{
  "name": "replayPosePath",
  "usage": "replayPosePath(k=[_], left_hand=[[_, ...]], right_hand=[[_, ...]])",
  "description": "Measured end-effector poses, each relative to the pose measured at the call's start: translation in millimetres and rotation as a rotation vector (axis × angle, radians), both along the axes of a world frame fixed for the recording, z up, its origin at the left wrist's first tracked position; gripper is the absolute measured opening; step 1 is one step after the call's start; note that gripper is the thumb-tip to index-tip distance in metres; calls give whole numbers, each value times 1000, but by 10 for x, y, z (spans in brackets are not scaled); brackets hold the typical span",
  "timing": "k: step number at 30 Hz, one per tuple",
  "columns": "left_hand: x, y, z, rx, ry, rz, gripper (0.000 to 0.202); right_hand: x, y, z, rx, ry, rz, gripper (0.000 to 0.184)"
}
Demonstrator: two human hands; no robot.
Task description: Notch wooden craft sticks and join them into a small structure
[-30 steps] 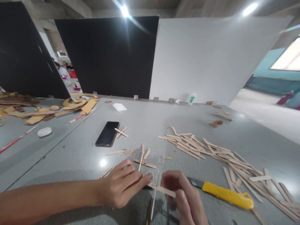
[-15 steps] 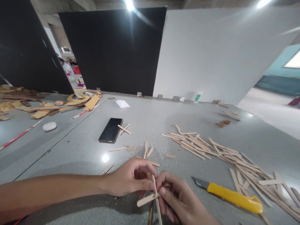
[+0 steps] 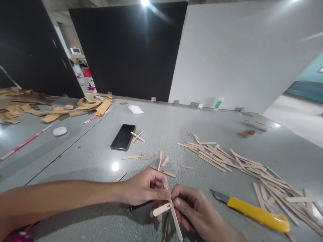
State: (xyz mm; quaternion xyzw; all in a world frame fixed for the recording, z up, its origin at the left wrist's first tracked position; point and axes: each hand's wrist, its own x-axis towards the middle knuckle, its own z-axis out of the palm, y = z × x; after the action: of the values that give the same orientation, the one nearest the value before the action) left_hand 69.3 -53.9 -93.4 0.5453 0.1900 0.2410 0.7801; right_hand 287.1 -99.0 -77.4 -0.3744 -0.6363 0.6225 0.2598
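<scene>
Two wooden craft sticks (image 3: pixel 176 222) cross each other between my hands at the bottom centre. My left hand (image 3: pixel 148 190) pinches the upper part of the long stick between thumb and fingers. At the crossing, my right hand (image 3: pixel 190 208) is closed with its thumb and forefinger on the joint. The shorter stick (image 3: pixel 161 209) points left and shows a small notch near the crossing. Below them a thin dark rod-like thing (image 3: pixel 165 228) lies partly hidden. A yellow utility knife (image 3: pixel 257 213) with its blade out lies to the right of my right hand.
A pile of craft sticks (image 3: pixel 227 158) spreads over the right side. Broken sticks (image 3: pixel 164 171) lie just beyond my hands. A phone (image 3: pixel 123 137) has crossed sticks (image 3: pixel 138 136) beside it. Cardboard scraps (image 3: pixel 50 111) and a white case (image 3: pixel 60 131) lie at left. Panels (image 3: pixel 126 50) stand behind.
The view has shifted slightly, so the scene sits a little further right. Both hands keep hold of the crossed sticks, whose long stick now tilts more.
</scene>
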Motion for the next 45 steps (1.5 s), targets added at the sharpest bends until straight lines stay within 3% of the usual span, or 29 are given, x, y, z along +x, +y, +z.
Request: replayPosePath(k=[11,16,23,26,30,33,39,45], left_hand=[[25,-97,105,-21,-47,-10,48],[15,-166,230,-20,-7,70,43],[3,-206,285,24,51,136,42],[1,-207,314,31,73,174,43],[-19,-190,337,72,114,257,42],[-26,-193,321,92,135,281,42],[18,-329,218,84,108,254,45],[45,-412,143,69,71,281,45]], right_hand=[[-4,-33,8,72,21,-24,57],[-41,-47,103,149,24,34,52],[-18,-74,19,61,76,50,40],[16,-102,-19,59,45,-60,45],[56,-145,-17,254,-77,-243,49],[43,-167,8,401,-197,-167,51],[-6,-195,89,507,-297,11,52],[-5,-214,120,560,-347,5,46]])
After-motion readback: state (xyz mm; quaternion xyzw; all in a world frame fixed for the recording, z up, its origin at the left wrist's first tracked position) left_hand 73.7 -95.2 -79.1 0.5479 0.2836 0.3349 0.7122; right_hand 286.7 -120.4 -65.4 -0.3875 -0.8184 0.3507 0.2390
